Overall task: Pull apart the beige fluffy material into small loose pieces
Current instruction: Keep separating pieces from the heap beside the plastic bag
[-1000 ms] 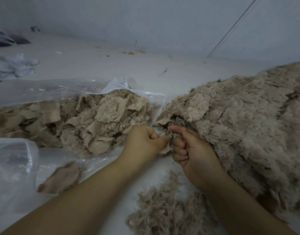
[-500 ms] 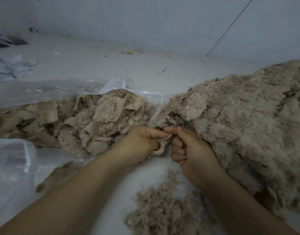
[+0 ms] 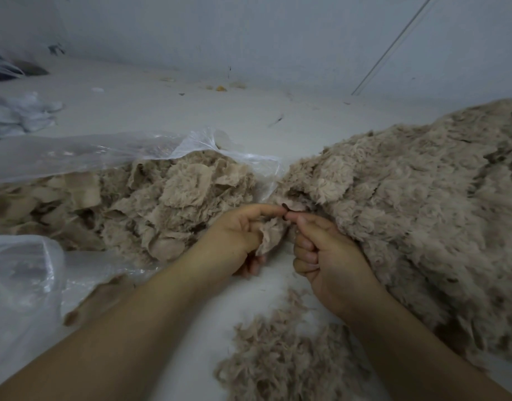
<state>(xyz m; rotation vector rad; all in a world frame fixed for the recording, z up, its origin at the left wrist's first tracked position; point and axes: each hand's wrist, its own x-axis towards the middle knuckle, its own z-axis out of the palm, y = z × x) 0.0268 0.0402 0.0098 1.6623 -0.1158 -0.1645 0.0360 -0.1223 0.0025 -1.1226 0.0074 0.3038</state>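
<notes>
Remaining mass: the big beige fluffy material (image 3: 416,215) heaped on the right, from near edge to far, looks largely whole, so most of the work seems left.
Bagged stock: flat torn scraps (image 3: 150,204) lie in the clear plastic bag (image 3: 110,151) on the left; whether these are finished or waiting, I cannot tell.
Done pile: a small heap of loose shredded pieces (image 3: 278,363) sits near, between the forearms, on the pale floor (image 3: 191,111).
Left hand (image 3: 240,235): curled round a ragged strip (image 3: 270,234) at the heap's left edge.
Right hand (image 3: 324,253): clenched, thumb and forefinger pinching the same edge, tips nearly touching the left's.
Progress: early, by my estimate.
</notes>
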